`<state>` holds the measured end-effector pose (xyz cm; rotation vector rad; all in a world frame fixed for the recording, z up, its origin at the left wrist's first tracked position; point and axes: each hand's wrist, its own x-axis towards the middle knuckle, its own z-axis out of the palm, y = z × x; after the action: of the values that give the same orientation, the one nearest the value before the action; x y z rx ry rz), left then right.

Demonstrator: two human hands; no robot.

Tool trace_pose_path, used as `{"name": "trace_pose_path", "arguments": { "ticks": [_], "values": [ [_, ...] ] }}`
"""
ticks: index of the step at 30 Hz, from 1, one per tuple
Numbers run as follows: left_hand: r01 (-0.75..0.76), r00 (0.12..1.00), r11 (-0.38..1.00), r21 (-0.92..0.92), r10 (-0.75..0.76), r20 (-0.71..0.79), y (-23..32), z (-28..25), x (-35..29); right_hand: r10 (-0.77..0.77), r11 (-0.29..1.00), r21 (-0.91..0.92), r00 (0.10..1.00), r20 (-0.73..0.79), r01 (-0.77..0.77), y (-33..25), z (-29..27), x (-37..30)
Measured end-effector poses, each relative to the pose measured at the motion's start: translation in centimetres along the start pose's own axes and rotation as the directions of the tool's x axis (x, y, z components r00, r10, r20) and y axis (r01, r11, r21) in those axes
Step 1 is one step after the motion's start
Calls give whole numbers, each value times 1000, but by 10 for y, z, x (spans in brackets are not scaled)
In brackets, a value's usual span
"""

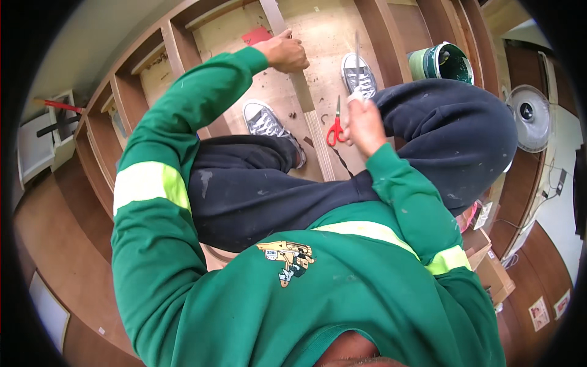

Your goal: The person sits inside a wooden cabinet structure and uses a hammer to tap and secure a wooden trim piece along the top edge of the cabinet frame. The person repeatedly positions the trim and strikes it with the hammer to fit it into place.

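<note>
My left hand (282,52) is closed over the top edge of a wooden divider (316,144), its fingers curled around it. The far part of that edge is grey-brown; the near part shows bare layered plywood. My right hand (365,127) is closed around the white grip of a long, thin, upright tool (358,58), whose exact kind I cannot make out. Red-handled scissors (334,132) lie beside the divider, just left of my right hand. A narrow dark strip (343,160) lies near them.
I sit inside a wooden frame (177,49) with several compartments, my shoes (264,118) on either side of the divider. A green paint bucket (422,64) stands beyond my right knee. A red scrap (256,35) lies by my left hand. A fan (531,117) stands far right; cardboard boxes (494,272) are behind.
</note>
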<state>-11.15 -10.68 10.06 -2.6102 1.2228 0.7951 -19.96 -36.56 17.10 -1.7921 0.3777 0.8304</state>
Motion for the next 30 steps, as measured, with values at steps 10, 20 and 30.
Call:
{"name": "trace_pose_path", "arguments": {
  "ticks": [10, 20, 30],
  "values": [
    [185, 947, 972, -146, -215, -237, 31, 11, -13, -663, 633, -275, 690, 290, 724, -252, -109, -78],
    [-19, 987, 873, -487, -62, -149, 29, -10, 11, -777, 292, -298, 407, 481, 909, -245, -116, -34],
    [284, 865, 805, -521, -450, -224, 13, -11, -4, -785, 417, -161, 444, 432, 894, -247, -125, -29]
  ]
}}
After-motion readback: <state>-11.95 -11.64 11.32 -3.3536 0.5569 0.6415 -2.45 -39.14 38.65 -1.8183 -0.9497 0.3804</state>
